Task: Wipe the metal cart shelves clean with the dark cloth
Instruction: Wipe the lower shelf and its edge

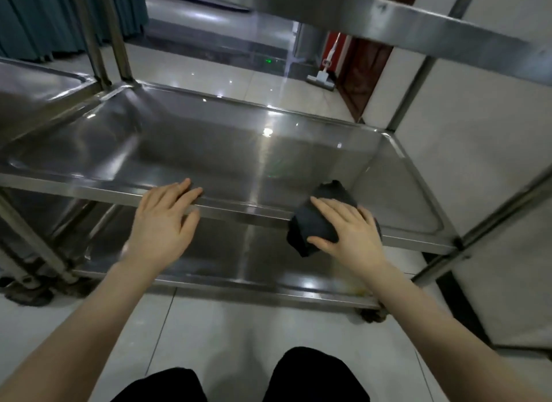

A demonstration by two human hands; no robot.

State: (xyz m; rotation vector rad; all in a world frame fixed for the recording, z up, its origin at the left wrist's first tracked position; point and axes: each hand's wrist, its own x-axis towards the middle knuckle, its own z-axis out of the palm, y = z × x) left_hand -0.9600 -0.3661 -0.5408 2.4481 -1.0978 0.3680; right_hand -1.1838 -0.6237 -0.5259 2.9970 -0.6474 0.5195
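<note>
The right hand (346, 231), fingers spread flat, presses the dark cloth (313, 222): probably soft, light, best kept under the palm.

We look down on a floor (227, 336) of pale, glossy tiles with thin grout lines, which throws back small bright spots of light. At the far left a teal pleated curtain (44, 16) hangs to the floor, and beside it along the back runs a steel unit (209, 22) with a small green light (268, 61) low on its front. To the right we see a red-brown door (367, 69) with a white mop (321, 78) before it, head on the tiles, and a plain white wall (493, 177) on the right side.
</note>
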